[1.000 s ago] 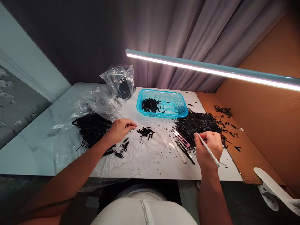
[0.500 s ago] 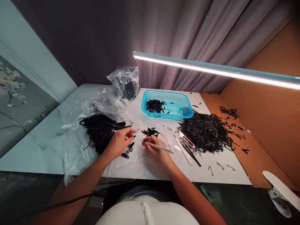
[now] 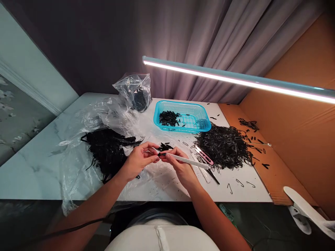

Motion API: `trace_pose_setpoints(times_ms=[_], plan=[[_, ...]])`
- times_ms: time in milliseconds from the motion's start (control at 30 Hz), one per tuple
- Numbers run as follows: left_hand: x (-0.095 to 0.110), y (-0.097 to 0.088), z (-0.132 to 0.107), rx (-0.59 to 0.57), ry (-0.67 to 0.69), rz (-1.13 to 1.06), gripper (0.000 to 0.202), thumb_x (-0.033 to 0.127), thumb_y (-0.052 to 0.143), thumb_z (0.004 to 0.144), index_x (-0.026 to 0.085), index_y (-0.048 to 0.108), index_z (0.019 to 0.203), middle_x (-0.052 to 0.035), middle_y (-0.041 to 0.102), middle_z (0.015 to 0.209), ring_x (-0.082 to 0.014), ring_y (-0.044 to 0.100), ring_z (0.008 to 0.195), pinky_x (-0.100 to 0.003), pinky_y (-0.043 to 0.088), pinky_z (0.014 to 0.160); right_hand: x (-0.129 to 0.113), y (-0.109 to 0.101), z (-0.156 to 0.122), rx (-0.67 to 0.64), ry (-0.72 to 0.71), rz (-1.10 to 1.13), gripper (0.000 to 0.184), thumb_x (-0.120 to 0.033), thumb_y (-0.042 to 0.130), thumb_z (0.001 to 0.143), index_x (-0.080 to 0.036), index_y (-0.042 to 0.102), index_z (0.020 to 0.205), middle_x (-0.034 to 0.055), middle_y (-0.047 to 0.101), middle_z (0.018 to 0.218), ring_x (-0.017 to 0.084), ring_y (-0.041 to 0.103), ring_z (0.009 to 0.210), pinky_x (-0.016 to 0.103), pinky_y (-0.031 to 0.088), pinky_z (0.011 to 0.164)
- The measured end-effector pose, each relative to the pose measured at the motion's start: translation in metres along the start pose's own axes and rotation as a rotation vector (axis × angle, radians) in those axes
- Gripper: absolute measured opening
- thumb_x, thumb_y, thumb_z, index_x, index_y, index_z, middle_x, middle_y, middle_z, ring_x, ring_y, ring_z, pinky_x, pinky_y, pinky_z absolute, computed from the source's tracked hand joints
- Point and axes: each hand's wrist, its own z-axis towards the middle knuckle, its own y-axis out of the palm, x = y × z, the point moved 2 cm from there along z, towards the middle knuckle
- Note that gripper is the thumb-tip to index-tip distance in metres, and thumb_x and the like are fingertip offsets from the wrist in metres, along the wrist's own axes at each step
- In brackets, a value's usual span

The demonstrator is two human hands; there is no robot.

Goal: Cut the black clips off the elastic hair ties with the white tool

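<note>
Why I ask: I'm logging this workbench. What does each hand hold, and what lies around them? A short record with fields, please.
left hand: fingers pinched toward the right hand; anything held is too small to tell
right hand: holds a slim white tool like a pen
just beyond the hands: small cluster of black pieces
left of the hands: tangled black heap on clear plastic sheeting
right of the hands: larger tangled black heap; pink-handled tool
farther off: turquoise basket holding more black pieces

We face a marble-topped table [image 3: 34, 176] at lower left, grey curtains [image 3: 204, 42] behind, a glowing tube light [image 3: 235, 80] across the upper right, and cardboard sheeting [image 3: 295, 139] at right.
</note>
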Motion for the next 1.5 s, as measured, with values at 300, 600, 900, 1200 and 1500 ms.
trace_pose_setpoints(times_ms=[300, 600, 900, 1200, 1500], plan=[[0.000, 0.006, -0.001, 0.083, 0.062, 0.109, 0.040, 0.022, 0.079, 0.070, 0.017, 0.066, 0.107, -0.0027, 0.066, 0.086, -0.0146, 0.064, 0.082, -0.031, 0.054, 0.082, -0.003, -0.002, -0.002, 0.026, -0.037, -0.025, 0.024, -0.039, 0.066, 0.085, -0.018, 0.055, 0.083, 0.0075, 0.069, 0.108, 0.017, 0.066, 0.094, 0.034, 0.051, 0.088], [-0.006, 0.015, 0.003, 0.071, 0.176, 0.003, 0.022, 0.019, 0.071, 0.078, 0.019, 0.074, 0.100, -0.0030, 0.067, 0.090, -0.0142, 0.062, 0.085, -0.028, 0.052, 0.083, -0.008, 0.001, -0.006, 0.162, -0.113, -0.273, 0.023, -0.040, 0.058, 0.090, -0.019, 0.057, 0.083, 0.0059, 0.070, 0.101, 0.018, 0.063, 0.087, 0.031, 0.048, 0.077], [-0.005, 0.009, 0.024, 0.212, 0.159, -0.081, 0.018, 0.029, 0.067, 0.083, 0.014, 0.061, 0.091, -0.0067, 0.072, 0.095, -0.0149, 0.068, 0.079, -0.031, 0.054, 0.080, -0.018, -0.018, -0.012, 0.311, -0.205, -0.312, 0.020, -0.036, 0.056, 0.091, -0.019, 0.058, 0.082, 0.0065, 0.069, 0.103, 0.019, 0.064, 0.093, 0.032, 0.048, 0.080], [0.004, -0.002, 0.057, -0.017, 0.178, 0.458, 0.027, 0.032, 0.066, 0.077, 0.020, 0.077, 0.099, -0.0095, 0.073, 0.112, -0.0152, 0.063, 0.068, -0.030, 0.051, 0.070, -0.066, -0.150, -0.025, 0.923, -0.221, -1.103, 0.020, -0.036, 0.059, 0.083, -0.018, 0.055, 0.075, 0.0066, 0.072, 0.098, 0.017, 0.057, 0.071, 0.030, 0.037, 0.067], [0.010, -0.037, -0.001, -0.036, 0.009, 1.117, 0.008, 0.023, 0.063, 0.078, 0.019, 0.067, 0.082, -0.0019, 0.064, 0.073, -0.0189, 0.059, 0.070, -0.030, 0.041, 0.064, -0.066, -0.173, -0.018, 0.912, -0.494, -1.233, 0.018, -0.032, 0.059, 0.083, -0.017, 0.054, 0.074, 0.0100, 0.067, 0.102, 0.021, 0.061, 0.094, 0.033, 0.043, 0.083]])
